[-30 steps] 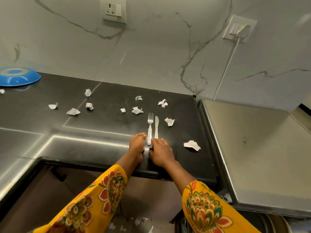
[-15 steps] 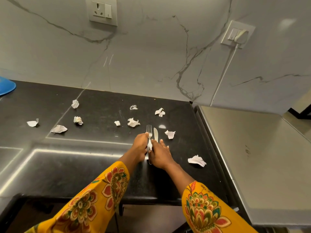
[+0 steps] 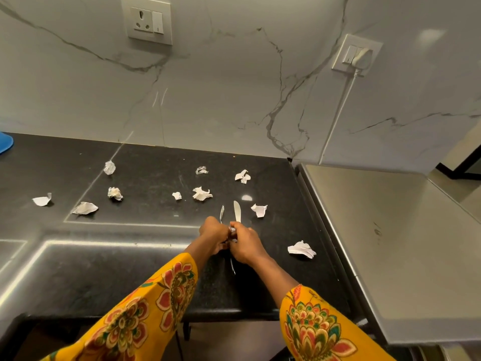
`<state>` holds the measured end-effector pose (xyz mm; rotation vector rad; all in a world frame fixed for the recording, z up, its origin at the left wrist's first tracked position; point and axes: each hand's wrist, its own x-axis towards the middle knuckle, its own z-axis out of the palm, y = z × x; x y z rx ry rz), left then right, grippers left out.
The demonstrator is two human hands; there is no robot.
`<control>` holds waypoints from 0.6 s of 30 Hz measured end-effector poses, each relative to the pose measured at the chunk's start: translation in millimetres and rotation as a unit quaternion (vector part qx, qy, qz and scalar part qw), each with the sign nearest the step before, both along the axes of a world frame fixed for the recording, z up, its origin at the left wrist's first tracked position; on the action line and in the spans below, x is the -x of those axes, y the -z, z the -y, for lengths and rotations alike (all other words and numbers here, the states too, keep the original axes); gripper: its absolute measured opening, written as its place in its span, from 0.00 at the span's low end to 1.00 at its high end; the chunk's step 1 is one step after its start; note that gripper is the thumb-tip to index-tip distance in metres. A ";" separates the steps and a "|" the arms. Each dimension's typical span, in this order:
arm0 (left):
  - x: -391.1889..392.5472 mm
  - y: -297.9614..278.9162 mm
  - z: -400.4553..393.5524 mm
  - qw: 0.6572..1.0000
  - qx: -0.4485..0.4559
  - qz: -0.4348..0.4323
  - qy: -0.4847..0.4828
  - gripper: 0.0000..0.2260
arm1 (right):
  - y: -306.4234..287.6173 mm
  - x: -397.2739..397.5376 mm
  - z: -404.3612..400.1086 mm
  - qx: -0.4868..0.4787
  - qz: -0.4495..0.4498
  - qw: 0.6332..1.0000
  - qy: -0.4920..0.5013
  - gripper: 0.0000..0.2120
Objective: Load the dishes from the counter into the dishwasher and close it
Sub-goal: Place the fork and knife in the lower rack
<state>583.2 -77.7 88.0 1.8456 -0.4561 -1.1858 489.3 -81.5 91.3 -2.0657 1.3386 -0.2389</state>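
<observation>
**Cutlery gathered at the near edge of the surface**

Head view: Both hands meet at the middle of the black surface (image 3: 145, 256). The left hand (image 3: 214, 234) is closed around the fork (image 3: 222, 212), whose tines stick out toward 12 o'clock just past the knuckles. The right hand (image 3: 246, 246) is closed on the knife (image 3: 236, 211), its blade pointing to 12 o'clock and its handle hidden in the fist; a thin metal end shows below the hands toward 6 o'clock. The two hands touch each other. Crumpled paper scraps (image 3: 201, 193) lie scattered from 9 o'clock round to 3 o'clock of the hands, one scrap (image 3: 302, 249) just beside the right hand at 3 o'clock. A blue plate (image 3: 4, 142) peeks in far off at 10 o'clock. The dishwasher itself is not clearly shown.

To do this step well, the person would likely bring fork and knife into one hand with handles aligned and the blade turned away from the palm, lift them clear of the paper, and leave the other hand free for the blue plate. The scraps should stay behind on the surface.
</observation>
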 end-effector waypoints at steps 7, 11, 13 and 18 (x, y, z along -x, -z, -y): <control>11.9 0.2 -18.5 0.998 0.007 -0.042 -0.036 0.04 | -7.3 21.2 -18.2 -0.024 0.040 0.999 0.001 0.24; 36.3 -9.9 -33.4 0.992 0.048 -0.111 -0.025 0.09 | -13.5 47.4 -27.1 -0.026 0.053 0.997 0.050 0.15; 51.2 -15.4 -39.3 0.989 0.059 -0.136 -0.024 0.08 | -15.9 65.2 -30.7 -0.040 0.064 0.994 0.074 0.12; 96.8 -22.1 -50.2 0.982 0.075 -0.172 -0.014 0.05 | -19.1 120.1 -41.7 -0.118 0.148 0.975 0.117 0.09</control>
